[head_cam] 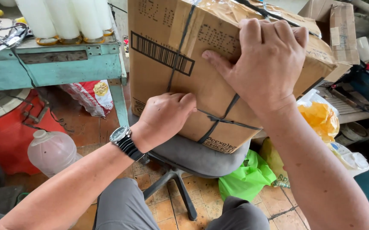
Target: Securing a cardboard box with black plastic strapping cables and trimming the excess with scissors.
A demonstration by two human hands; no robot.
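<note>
A large cardboard box (pixel 218 64), tilted and bound with dark strapping (pixel 225 119), rests on the grey padded seat of a swivel chair (pixel 201 157); its top edge runs out of the frame, so its full height cannot be seen. Behind it to the left stands a teal metal table (pixel 52 64) carrying white cylinders (pixel 65 19) whose upper parts are cut off. A red drum (pixel 9 136) sits below that table, partly hidden by it. The right hand (pixel 265 59) lies spread over the box's upper face, fingers curled over the far edge, fingertips out of sight. The left hand (pixel 165 117), wearing a wristwatch (pixel 122 140), is closed into a fist against the box's front face near the strap crossing; whether it pinches the strap cannot be told. A clear plastic jug (pixel 50 151) stands on the floor, and a green bag (pixel 246 176) lies under the chair.
</note>
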